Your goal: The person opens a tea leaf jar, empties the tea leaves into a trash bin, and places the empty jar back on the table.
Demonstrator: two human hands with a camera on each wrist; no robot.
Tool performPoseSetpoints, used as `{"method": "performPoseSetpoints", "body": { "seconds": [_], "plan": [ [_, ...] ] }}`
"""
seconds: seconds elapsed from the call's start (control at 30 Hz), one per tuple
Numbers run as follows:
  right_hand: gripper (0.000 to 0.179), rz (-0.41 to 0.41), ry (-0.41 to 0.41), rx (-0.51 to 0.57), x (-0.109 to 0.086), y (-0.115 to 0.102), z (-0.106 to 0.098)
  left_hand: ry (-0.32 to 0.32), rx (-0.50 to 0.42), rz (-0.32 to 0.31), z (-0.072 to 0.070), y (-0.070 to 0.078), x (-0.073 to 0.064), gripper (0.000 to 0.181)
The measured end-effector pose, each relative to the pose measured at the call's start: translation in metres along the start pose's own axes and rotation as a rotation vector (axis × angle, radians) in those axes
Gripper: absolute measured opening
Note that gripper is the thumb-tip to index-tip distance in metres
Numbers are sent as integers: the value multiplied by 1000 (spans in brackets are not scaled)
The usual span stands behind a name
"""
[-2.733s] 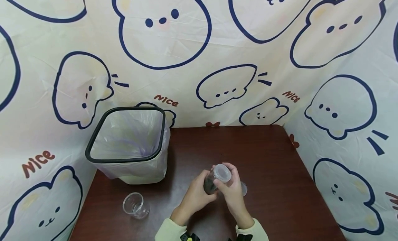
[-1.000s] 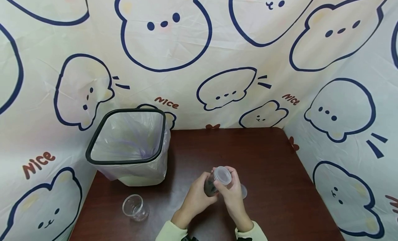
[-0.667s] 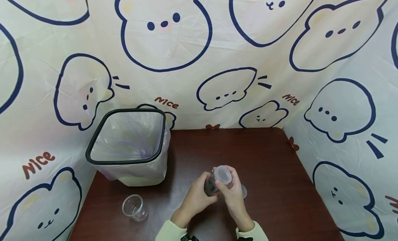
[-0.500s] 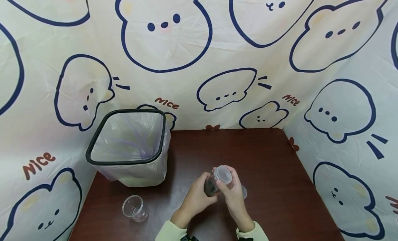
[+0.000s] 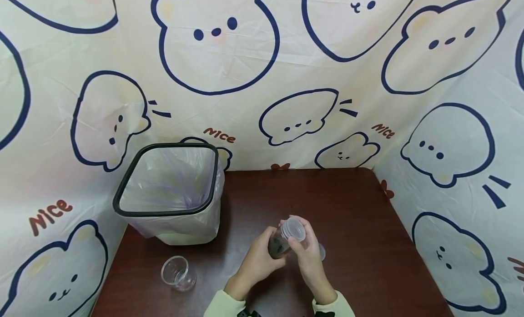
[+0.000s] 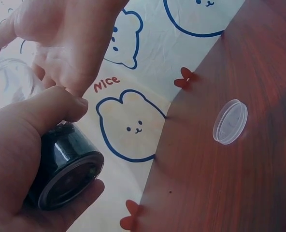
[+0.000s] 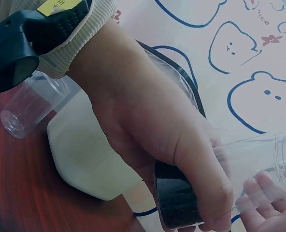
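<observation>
Both hands hold a clear plastic jar [image 5: 293,230], tilted above the table, with dark contents at its base end. My left hand [image 5: 255,257] wraps round the dark base, its thumb lying across the jar in the left wrist view. Fingers and thumb of my right hand [image 5: 310,259] grip the clear upper part near the ringed mouth, which faces up toward the head camera. The right wrist view shows the jar's dark end [image 7: 176,197] in the left hand. A round clear lid [image 6: 231,122] lies on the table, partly hidden behind the right hand in the head view.
A second clear container [image 5: 178,274] stands at the left of the brown table [image 5: 368,226]. Behind it is a pale bin [image 5: 192,223] with a dark rim and a plastic liner. Patterned cloth [image 5: 229,62] walls off the back and sides.
My right thumb has slid slightly lower on the jar, and more of the ringed neck shows. The left hand, bin and second container stay put.
</observation>
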State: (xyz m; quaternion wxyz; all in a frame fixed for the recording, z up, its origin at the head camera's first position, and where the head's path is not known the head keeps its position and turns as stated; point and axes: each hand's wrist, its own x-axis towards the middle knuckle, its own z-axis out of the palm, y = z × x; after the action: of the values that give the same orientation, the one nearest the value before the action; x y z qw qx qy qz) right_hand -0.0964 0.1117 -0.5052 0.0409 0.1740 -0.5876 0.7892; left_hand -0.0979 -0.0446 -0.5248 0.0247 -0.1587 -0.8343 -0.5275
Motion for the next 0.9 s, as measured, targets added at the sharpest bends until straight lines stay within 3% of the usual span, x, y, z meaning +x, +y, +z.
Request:
{"method": "performPoseSetpoints", "body": {
  "seconds": [0.23, 0.4, 0.63, 0.8, 0.9],
  "plan": [
    [46, -21, 15, -8, 0, -2, -2, -14, -13, -25, -1, 0, -2, 54],
    [50, -46, 94, 36, 3, -7, -7, -10, -43, -35, -3, -2, -2, 56],
    [59, -53, 202, 144, 5, -11, -20, 46, -43, 13, -4, -5, -2, 59],
    [52, -90, 255, 208, 5, -11, -31, 66, -57, 10, -6, -5, -2, 66],
    [47, -91, 302, 189, 4, -11, -39, 64, -76, -9, -7, -4, -3, 72]
  ]
}}
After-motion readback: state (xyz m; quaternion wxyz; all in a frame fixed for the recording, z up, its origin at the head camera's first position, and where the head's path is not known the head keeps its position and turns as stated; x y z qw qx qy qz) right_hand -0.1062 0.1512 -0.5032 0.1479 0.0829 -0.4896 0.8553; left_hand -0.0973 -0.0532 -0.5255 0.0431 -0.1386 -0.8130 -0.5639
